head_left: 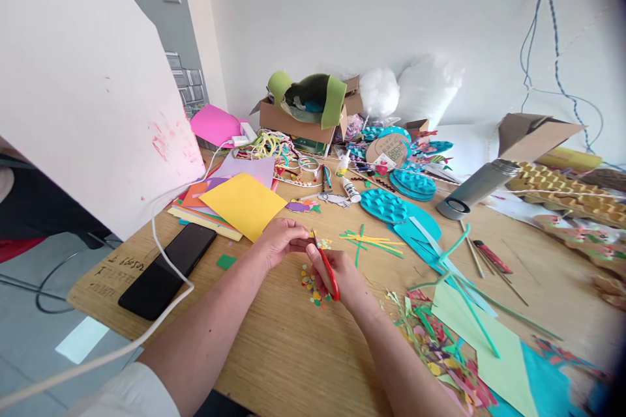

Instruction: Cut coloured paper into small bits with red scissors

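Observation:
My right hand is closed around red-handled scissors, whose blades point up and to the left toward my left hand. The fingers of my left hand are pinched together by the blade tips; a small yellow bit shows there, too small to make out fully. Below and between the hands lie small round paper pieces in several colours. Just right of the hands, thin green and yellow paper strips lie crossed on the wooden table.
At the left are a black phone, a white cable, yellow paper and a white board. Paper scraps, blue cardboard and a metal flask stand or lie right. A filled box is behind.

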Available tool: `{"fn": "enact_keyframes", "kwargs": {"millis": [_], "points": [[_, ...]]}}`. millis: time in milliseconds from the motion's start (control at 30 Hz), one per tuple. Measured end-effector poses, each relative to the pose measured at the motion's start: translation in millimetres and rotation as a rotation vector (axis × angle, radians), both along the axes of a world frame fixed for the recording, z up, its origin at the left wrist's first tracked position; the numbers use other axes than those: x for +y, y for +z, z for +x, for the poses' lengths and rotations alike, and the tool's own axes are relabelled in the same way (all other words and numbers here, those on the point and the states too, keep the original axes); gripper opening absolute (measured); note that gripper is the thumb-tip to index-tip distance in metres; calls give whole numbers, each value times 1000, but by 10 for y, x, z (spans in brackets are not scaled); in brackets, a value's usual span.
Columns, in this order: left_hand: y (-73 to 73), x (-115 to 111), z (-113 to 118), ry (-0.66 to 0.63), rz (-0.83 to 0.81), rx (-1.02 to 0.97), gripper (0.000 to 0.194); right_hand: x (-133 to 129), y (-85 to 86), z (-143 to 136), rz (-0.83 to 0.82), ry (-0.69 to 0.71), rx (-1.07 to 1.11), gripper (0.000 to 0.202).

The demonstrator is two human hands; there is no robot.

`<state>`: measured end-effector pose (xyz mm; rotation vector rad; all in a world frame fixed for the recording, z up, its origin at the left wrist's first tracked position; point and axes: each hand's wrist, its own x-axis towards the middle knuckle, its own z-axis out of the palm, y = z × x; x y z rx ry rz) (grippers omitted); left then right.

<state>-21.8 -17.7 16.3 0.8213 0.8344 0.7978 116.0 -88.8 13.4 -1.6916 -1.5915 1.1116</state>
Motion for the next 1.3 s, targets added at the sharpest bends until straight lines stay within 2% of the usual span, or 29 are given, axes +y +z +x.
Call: {"fn": "enact_keyframes", "kwargs": {"millis": [300,533,1300], "points": [[8,-2,-1,-10,2,-5,13,7,-4,-2,-11,-27,-28,58],[-2,3,-6,-16,2,-6,11,5,18,-8,42,-33,-89,61],[7,2,-21,-2,1,9,15,17,6,11,59,-101,-57,61]]}}
